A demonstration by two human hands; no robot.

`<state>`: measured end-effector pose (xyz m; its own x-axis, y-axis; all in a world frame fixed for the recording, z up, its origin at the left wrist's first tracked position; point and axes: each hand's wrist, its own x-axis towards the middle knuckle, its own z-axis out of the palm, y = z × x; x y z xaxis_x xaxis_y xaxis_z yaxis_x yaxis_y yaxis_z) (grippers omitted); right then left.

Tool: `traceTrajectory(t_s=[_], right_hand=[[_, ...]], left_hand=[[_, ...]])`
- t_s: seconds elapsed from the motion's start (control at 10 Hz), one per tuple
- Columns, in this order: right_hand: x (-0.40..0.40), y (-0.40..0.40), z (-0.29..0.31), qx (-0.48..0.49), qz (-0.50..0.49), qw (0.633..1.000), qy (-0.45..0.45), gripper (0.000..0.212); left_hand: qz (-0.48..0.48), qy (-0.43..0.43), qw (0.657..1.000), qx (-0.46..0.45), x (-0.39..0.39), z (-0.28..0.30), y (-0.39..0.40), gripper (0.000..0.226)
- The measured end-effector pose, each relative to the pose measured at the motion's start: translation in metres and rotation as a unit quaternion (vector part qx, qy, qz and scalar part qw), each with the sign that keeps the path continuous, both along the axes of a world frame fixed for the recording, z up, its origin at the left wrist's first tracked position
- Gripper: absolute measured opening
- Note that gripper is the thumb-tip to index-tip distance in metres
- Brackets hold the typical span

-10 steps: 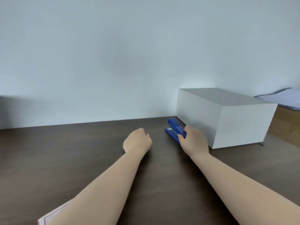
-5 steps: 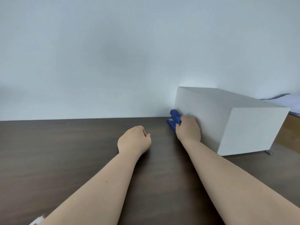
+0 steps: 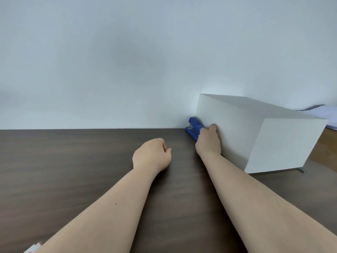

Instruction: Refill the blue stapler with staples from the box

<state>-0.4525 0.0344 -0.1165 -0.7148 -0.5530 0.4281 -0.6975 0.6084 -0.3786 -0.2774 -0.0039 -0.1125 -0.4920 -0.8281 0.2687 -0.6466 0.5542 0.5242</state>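
We reach across dark worktop [image 3: 73, 170]. Right hand [image 3: 207, 143] closed around blue stapler [image 3: 193, 126], wedged beside large white box [image 3: 255, 136] near wall. Left hand [image 3: 151, 156] loosely fisted, empty. Step: picking up stapler. Next, likely: lift clear, open it.

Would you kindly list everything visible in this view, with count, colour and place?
stapler: one, blue, far on the table, against the box's left side
box: one, pale grey, right of centre on the table
table: one, dark brown wood, fills the lower view
wall: one, pale, behind the table
papers: pale, far right, behind the box
card: white with red edge, bottom left, mostly hidden
left hand: loosely curled, on the table
right hand: gripping the stapler
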Motion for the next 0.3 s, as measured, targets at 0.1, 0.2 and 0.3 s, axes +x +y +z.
traceTrajectory(t_s=[0.1, 0.2, 0.3], right_hand=[[-0.0003, -0.0001, -0.0019, 0.012, -0.004, 1.000, 0.002, 0.025], [0.0041, 0.0039, 0.0004, 0.031, 0.003, 0.999, -0.011, 0.032], [0.0062, 0.0051, -0.0017, 0.044, 0.002, 0.999, -0.018, 0.047]], left_hand=[[-0.002, -0.006, 1.000, 0.002, 0.0003, 0.0002, 0.0002, 0.018], [-0.003, -0.006, 1.000, 0.010, 0.0006, 0.0012, 0.0018, 0.017], [-0.004, 0.009, 1.000, 0.011, 0.0019, 0.0011, 0.0020, 0.016]])
